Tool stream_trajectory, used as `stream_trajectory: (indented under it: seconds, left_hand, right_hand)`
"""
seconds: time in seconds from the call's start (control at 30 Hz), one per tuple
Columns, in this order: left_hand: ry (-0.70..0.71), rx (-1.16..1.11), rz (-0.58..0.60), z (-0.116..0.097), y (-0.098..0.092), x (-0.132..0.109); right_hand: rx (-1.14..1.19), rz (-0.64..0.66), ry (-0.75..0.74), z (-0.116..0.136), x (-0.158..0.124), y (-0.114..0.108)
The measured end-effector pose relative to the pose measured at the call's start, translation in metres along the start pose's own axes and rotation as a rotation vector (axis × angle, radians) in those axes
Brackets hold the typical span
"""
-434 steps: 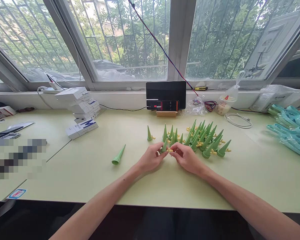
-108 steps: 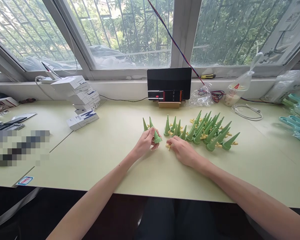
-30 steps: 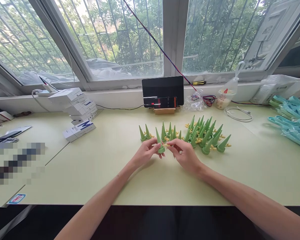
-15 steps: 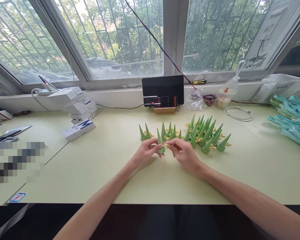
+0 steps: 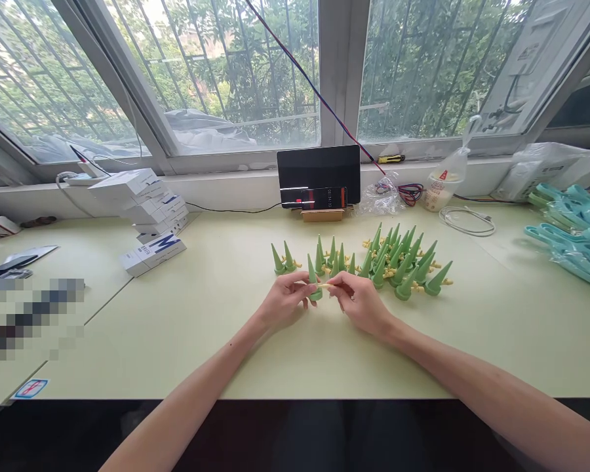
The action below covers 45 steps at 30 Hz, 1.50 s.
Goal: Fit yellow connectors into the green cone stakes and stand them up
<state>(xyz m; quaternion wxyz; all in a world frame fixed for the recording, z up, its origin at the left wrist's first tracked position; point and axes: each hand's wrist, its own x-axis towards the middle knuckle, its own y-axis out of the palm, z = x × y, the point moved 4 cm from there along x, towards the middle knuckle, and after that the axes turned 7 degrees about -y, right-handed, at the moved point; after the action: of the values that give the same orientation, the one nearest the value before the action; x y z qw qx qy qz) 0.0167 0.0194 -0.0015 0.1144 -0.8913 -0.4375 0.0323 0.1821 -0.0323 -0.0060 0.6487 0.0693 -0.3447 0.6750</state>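
Observation:
My left hand [image 5: 289, 298] is closed around a green plastic cone [image 5: 311, 269] with a round base, held upright with its tip pointing up. Between the thumb and fingers of my right hand [image 5: 361, 301] is a small yellow piece [image 5: 325, 286], whose left end meets the side of the cone. Whether it sits inside the cone or only touches it, I cannot tell. Just beyond my hands stand several more green cones [image 5: 406, 283], many with yellow pieces at their sides. Two cones [image 5: 278, 259] stand a little apart at the left of the group.
White boxes [image 5: 152, 254] are stacked at the left. A dark tablet [image 5: 319, 172] with a phone [image 5: 327, 198] before it leans at the back. To the right are a bagged cup [image 5: 441, 191], a white cable [image 5: 467, 221] and teal plastic parts [image 5: 570, 252] in clear wrapping.
The whole view has shifted slightly. Both hands keep their grip on the green cone and the yellow piece, with only small finger movement.

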Motion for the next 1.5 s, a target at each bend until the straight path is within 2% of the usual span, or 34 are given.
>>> stream_trajectory:
  seconds: [0.33,1.07,1.23,1.5]
  left_hand:
    - [-0.043,0.078,-0.052,0.002,-0.001,-0.002]
    - [-0.013,0.062,-0.038,0.006,0.002,0.000]
    - [-0.032,0.089,-0.039,0.000,0.002,-0.001]
    - [-0.066,0.050,-0.093,-0.007,0.000,-0.001]
  right_hand:
    - [-0.017,0.036,-0.001,0.000,0.001,0.000]
    - [-0.108,0.088,-0.001,0.000,0.001,0.001]
    - [-0.095,0.084,0.025,0.001,0.001,0.000]
    - [-0.136,0.075,-0.033,0.001,0.002,-0.001]
